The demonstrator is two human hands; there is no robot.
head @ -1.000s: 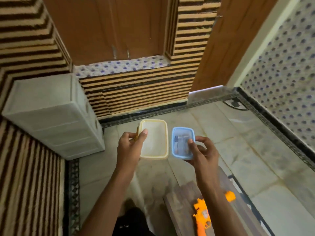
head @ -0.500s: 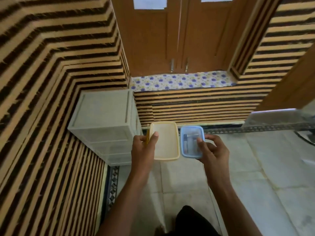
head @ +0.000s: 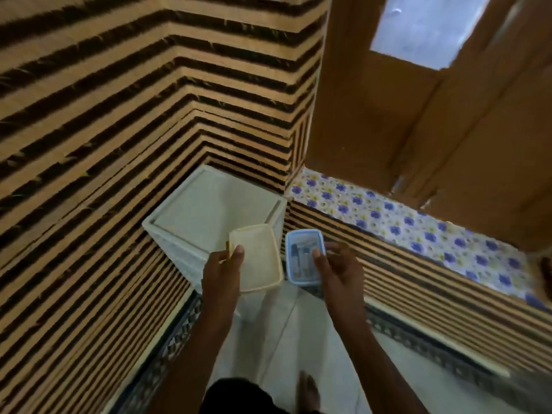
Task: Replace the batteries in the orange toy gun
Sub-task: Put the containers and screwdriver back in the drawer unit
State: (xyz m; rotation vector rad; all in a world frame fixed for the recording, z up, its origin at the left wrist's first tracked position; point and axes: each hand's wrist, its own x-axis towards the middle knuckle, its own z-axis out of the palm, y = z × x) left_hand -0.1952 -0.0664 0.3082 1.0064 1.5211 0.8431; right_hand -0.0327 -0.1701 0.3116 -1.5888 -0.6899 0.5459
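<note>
Both arms reach forward, level. The left hand [head: 222, 271] pinches the yellow-rimmed container [head: 259, 258] by its corner, thumb on top. The right hand [head: 339, 271] grips the blue container [head: 303, 256] (small items inside, too blurred to identify). The toy gun is out of view.

Walls [head: 119, 115] of tan and dark brown stripes meet in a corner, where a white plastic drawer unit [head: 209, 213] stands on the pale floor [head: 298, 339] (blurred). A flowered ledge [head: 418, 228] runs below brown wooden doors [head: 418, 130].
</note>
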